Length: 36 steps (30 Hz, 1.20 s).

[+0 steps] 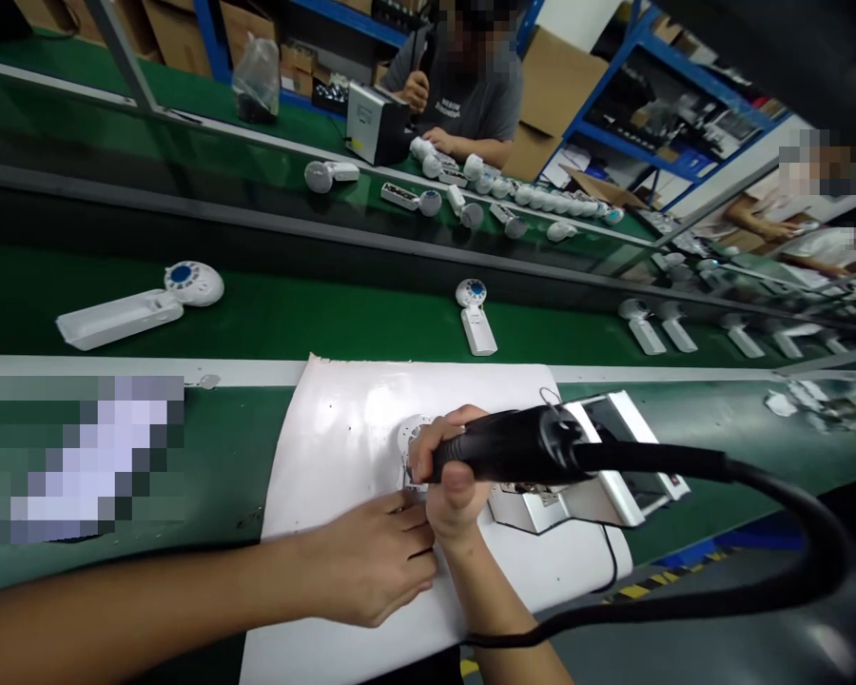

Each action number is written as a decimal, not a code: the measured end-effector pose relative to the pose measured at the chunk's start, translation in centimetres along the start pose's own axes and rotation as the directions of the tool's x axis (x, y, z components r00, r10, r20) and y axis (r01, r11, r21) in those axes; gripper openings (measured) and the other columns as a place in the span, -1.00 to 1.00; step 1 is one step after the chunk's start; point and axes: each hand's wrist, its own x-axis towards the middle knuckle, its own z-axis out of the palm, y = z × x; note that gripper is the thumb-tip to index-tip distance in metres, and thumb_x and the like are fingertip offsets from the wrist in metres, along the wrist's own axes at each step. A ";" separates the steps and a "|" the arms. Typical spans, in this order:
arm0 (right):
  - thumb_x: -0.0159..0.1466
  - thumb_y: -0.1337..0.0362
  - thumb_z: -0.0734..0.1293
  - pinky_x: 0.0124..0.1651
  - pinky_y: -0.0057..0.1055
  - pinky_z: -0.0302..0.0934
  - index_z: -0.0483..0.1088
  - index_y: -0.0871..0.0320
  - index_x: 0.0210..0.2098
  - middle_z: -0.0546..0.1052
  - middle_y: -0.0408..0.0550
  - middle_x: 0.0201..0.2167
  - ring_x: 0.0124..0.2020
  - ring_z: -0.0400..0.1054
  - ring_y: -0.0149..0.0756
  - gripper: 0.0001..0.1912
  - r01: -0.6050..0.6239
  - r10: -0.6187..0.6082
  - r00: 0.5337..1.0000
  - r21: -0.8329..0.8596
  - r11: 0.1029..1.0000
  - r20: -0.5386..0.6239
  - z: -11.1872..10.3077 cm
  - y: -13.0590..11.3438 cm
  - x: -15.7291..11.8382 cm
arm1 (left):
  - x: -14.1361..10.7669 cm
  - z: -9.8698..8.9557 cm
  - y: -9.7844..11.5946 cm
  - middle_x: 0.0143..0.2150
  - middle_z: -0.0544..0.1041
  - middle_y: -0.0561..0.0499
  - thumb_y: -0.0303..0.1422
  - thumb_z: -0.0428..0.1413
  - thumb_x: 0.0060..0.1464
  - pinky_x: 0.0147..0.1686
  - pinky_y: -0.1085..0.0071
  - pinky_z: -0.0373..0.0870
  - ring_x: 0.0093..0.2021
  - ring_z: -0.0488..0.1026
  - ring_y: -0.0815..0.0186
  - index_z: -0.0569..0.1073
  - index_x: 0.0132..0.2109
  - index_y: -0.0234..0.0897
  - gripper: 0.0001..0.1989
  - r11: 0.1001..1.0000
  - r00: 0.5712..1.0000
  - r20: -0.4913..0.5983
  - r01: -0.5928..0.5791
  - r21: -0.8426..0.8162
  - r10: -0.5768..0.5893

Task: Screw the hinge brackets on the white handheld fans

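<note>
My right hand point(457, 485) is wrapped round a black electric screwdriver point(514, 445), which lies nearly level with its tip toward the left. A thick black cable leaves its rear end and loops to the right. Below and left of the driver, a white round-headed plastic housing point(412, 440) rests on the white sheet point(328, 428), mostly covered by my hands. My left hand point(378, 561) is closed with bent fingers at the lower edge of this housing; its fingertips are partly hidden. A silver screw feeder point(592, 499) stands just behind the driver, to the right.
Beyond the sheet runs a green conveyor belt point(342, 309) carrying white housings, one point(139, 309) at left and another point(477, 319) at centre. Several more lie right. A blurred pale object point(92, 466) is at left. Across the line a person point(463, 105) works beside a box point(377, 124).
</note>
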 end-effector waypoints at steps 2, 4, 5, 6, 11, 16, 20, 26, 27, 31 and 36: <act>0.46 -0.18 0.36 -0.59 -0.44 0.13 0.32 0.02 0.13 0.34 -0.38 -0.59 -0.68 0.16 -0.43 -0.52 0.039 -0.039 0.999 -0.024 0.999 0.025 -0.2 -0.5 0.1 | 0.0 -0.1 0.0 -0.08 0.62 -0.03 -0.27 0.23 0.43 0.15 0.16 0.34 -0.03 0.49 0.14 0.48 -0.15 -0.22 -0.84 1.000 1.000 -0.006 -0.006 0.004 0.006; 0.45 -0.24 0.35 -0.59 -0.44 0.15 0.35 -0.01 0.21 0.39 -0.36 -0.58 -0.68 0.20 -0.42 -0.44 0.120 -0.120 0.992 -0.028 0.992 0.028 -1.2 -2.1 0.3 | 0.1 -0.3 0.0 -0.13 0.60 -0.03 -0.26 0.25 0.42 0.14 0.16 0.36 -0.04 0.48 0.12 0.48 -0.16 -0.23 -0.82 1.000 1.000 0.015 -0.004 0.016 0.004; 0.43 -0.28 0.35 -0.59 -0.42 0.18 0.37 -0.03 0.24 0.43 -0.34 -0.57 -0.68 0.23 -0.40 -0.40 0.189 -0.189 0.982 -0.043 0.981 0.000 -2.0 -3.2 0.6 | 0.2 -0.4 0.1 -0.16 0.59 -0.04 -0.25 0.26 0.42 0.10 0.16 0.37 -0.06 0.47 0.12 0.48 -0.16 -0.23 -0.81 1.000 1.000 0.030 -0.005 0.019 0.004; 0.41 -0.34 0.35 -0.58 -0.39 0.23 0.38 -0.06 0.25 0.46 -0.34 -0.56 -0.67 0.26 -0.39 -0.36 0.254 -0.257 0.966 -0.066 0.965 -0.043 -3.0 -4.3 0.9 | 0.2 -0.6 0.1 -0.18 0.58 -0.04 -0.25 0.25 0.42 0.05 0.18 0.38 -0.09 0.46 0.13 0.48 -0.17 -0.24 -0.80 1.000 0.999 0.045 -0.006 0.018 0.006; 0.39 -0.35 0.35 -0.65 -0.32 0.21 0.36 -0.01 0.01 0.37 -0.37 -0.64 -0.71 0.19 -0.32 -0.43 0.274 -0.440 0.842 -0.455 0.847 -0.312 -7.6 -8.0 3.2 | 0.3 -0.9 0.1 -0.19 0.56 -0.05 -0.26 0.21 0.47 -0.10 0.23 0.35 -0.16 0.43 0.18 0.48 -0.18 -0.25 -0.79 1.000 0.998 0.059 -0.012 0.022 0.010; 0.35 -0.34 0.40 -0.64 -0.34 0.16 0.26 -0.03 -0.02 0.35 -0.43 -0.66 -0.73 0.12 -0.35 -0.43 0.110 -0.274 0.884 -0.400 0.910 -0.379 -8.3 -7.8 3.3 | 0.2 -0.8 0.2 -0.18 0.57 -0.04 -0.25 0.21 0.46 -0.05 0.23 0.37 -0.15 0.43 0.18 0.49 -0.18 -0.25 -0.79 1.000 0.999 0.048 -0.004 0.023 0.003; 0.43 -0.35 0.26 -0.63 -0.35 0.18 0.32 -0.04 0.07 0.38 -0.41 -0.64 -0.74 0.10 -0.37 -0.45 0.135 -0.184 0.957 -0.219 0.966 -0.222 -7.2 -7.4 2.1 | 0.3 -0.9 0.1 -0.16 0.58 -0.05 -0.27 0.23 0.45 -0.04 0.24 0.36 -0.13 0.45 0.18 0.50 -0.16 -0.27 -0.81 1.000 0.999 0.041 -0.015 0.007 0.014; 0.46 -0.30 0.28 -0.62 -0.38 0.22 0.38 -0.05 0.07 0.40 -0.39 -0.61 -0.73 0.13 -0.40 -0.49 0.109 -0.105 0.983 0.021 0.994 -0.148 -3.9 -4.9 1.6 | 0.5 -0.9 -0.1 -0.19 0.57 -0.05 -0.24 0.24 0.44 -0.02 0.22 0.36 -0.13 0.46 0.16 0.51 -0.17 -0.26 -0.79 1.000 0.998 0.054 -0.027 0.009 0.026; 0.45 -0.30 0.29 -0.62 -0.40 0.21 0.37 -0.05 0.06 0.39 -0.40 -0.61 -0.74 0.12 -0.41 -0.50 0.099 -0.093 0.985 0.034 0.995 -0.146 -3.5 -4.4 1.6 | 0.5 -0.9 -0.1 -0.19 0.57 -0.05 -0.24 0.23 0.45 -0.01 0.22 0.36 -0.12 0.46 0.15 0.51 -0.16 -0.26 -0.79 1.000 0.998 0.055 -0.026 0.012 0.025; 0.43 -0.29 0.33 -0.60 -0.42 0.22 0.33 -0.05 -0.04 0.36 -0.41 -0.62 -0.73 0.11 -0.42 -0.54 0.043 -0.036 0.991 0.054 0.998 -0.129 -3.0 -3.3 1.8 | 0.6 -0.8 0.0 -0.18 0.57 -0.05 -0.22 0.22 0.46 0.00 0.21 0.36 -0.12 0.47 0.15 0.52 -0.16 -0.26 -0.78 0.999 0.998 0.064 -0.021 0.024 0.020; 0.44 -0.27 0.31 -0.63 -0.41 0.20 0.33 -0.07 -0.07 0.35 -0.41 -0.63 -0.75 0.08 -0.41 -0.58 0.032 -0.022 0.991 0.070 0.997 -0.128 -3.7 -2.9 1.9 | 0.6 -0.9 0.0 -0.19 0.57 -0.05 -0.23 0.22 0.47 -0.03 0.23 0.36 -0.15 0.47 0.18 0.52 -0.17 -0.25 -0.78 0.999 0.999 0.043 -0.031 0.031 0.030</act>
